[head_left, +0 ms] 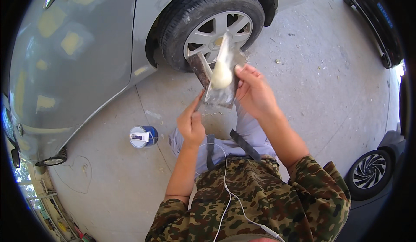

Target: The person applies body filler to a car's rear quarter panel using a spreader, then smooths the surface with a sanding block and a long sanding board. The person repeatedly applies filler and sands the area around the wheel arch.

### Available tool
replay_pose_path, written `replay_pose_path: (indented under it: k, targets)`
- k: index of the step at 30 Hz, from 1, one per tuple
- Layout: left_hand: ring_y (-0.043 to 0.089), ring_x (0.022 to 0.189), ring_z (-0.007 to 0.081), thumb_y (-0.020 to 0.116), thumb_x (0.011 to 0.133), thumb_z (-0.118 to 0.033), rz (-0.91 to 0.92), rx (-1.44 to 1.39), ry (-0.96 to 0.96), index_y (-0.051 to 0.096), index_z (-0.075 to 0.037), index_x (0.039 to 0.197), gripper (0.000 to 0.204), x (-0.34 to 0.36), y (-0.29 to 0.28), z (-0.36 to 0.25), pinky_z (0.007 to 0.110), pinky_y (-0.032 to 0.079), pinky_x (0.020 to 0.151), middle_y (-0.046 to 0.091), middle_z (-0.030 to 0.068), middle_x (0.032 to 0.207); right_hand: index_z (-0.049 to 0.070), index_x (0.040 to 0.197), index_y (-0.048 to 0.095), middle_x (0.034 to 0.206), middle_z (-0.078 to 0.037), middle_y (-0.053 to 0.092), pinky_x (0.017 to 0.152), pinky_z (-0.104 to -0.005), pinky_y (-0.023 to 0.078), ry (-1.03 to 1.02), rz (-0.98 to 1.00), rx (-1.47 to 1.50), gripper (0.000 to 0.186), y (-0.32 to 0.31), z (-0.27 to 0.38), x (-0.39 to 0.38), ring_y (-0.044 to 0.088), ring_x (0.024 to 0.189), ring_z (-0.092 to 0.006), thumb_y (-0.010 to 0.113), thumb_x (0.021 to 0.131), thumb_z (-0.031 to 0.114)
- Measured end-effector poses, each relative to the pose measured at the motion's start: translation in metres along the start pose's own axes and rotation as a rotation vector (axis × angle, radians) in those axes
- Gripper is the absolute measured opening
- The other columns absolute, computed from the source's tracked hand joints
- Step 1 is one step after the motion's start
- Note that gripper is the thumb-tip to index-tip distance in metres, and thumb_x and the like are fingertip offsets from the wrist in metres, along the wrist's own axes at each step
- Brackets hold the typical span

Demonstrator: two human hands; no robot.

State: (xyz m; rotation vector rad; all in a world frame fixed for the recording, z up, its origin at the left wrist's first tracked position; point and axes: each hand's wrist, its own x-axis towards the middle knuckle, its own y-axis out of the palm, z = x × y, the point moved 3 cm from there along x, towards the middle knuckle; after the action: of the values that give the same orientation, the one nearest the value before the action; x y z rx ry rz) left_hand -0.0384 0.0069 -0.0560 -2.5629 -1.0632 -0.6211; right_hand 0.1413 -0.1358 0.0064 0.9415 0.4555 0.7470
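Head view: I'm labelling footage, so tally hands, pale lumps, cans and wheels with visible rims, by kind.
Hands: 2 (left hand, right hand)
Pale lump: 1
Can: 1
Wheels: 3 (upper, lower left, lower right)
Total: 7

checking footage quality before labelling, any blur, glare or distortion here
Head view: the cream paste and metal plate look motion-blurred; same view, the grey car bows along its lower edge with the fisheye, corners go black, and daylight at far lower left looks overexposed.

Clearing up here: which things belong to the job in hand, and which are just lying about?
Job, apparently:
- flat metal blades
- pale putty
- patched grey car
- probably the blue can

Just around:
- floor debris
- black car
- multi-spoke car wheel
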Motion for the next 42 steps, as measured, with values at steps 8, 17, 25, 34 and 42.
replay_pose_path:
  k: [8, 17, 25, 34, 42]
  targets:
    - [0.07, 0.127, 0.0236, 0.053, 0.12, -0.025, -0.128, -1.004, -0.525, 0.061, 0.004, 0.138, 0.035, 0.003, 0.014, -0.003, 0.041, 0.055, 0.112, 0.071, 0.0138, 0.138, 0.002, 0.123, 0.071, 0.116, -0.007, 0.078, 0.093, -0.0394, 0.065, -0.331, -0.249, -0.256, 0.016, -0.007, 0.043, 0.009, 0.076, 0.101, -0.0151, 0.064, 0.113, 0.013]
    - [0.069, 0.133, 0.0221, 0.054, 0.119, -0.027, -0.124, -1.075, -0.627, 0.058, 0.0, 0.147, 0.04, 0.011, 0.019, -0.002, 0.039, 0.054, 0.117, 0.069, 0.0125, 0.148, -0.006, 0.121, 0.076, 0.097, -0.004, 0.078, 0.071, -0.0305, 0.054, -0.351, -0.087, -0.951, 0.018, 0.038, 0.003, -0.008, 0.063, 0.081, -0.0065, 0.068, 0.109, 0.005]
    - [0.07, 0.131, 0.0218, 0.056, 0.119, -0.031, -0.241, -1.079, -0.612, 0.061, 0.0, 0.145, 0.041, 0.009, 0.008, 0.013, 0.038, 0.056, 0.114, 0.071, 0.0108, 0.145, -0.004, 0.121, 0.077, 0.105, -0.019, 0.079, 0.074, -0.0409, 0.059, -0.344, 0.155, -1.792, 0.027, 0.01, 0.02, 0.009, 0.073, 0.08, -0.0382, 0.069, 0.095, -0.005]
    - [0.067, 0.107, 0.0072, 0.057, 0.119, -0.029, -0.358, -0.837, -0.555, 0.067, -0.002, 0.136, 0.034, 0.01, 0.028, 0.017, 0.023, 0.055, 0.087, 0.073, 0.0007, 0.123, 0.001, 0.12, 0.08, 0.113, -0.014, 0.08, 0.079, -0.0382, 0.062, -0.775, 0.181, -1.777, 0.034, 0.04, -0.02, -0.01, 0.077, 0.094, -0.0322, 0.07, 0.09, -0.009]
    - [0.068, 0.113, 0.0107, 0.057, 0.119, -0.031, -0.267, -0.441, -0.525, 0.064, 0.003, 0.145, 0.044, 0.008, 0.017, 0.004, 0.028, 0.054, 0.097, 0.073, 0.0062, 0.129, 0.0, 0.121, 0.079, 0.113, -0.016, 0.08, 0.079, -0.0363, 0.061, -0.766, 0.037, -1.474, 0.03, 0.043, -0.017, -0.006, 0.078, 0.092, -0.0304, 0.069, 0.095, -0.011]
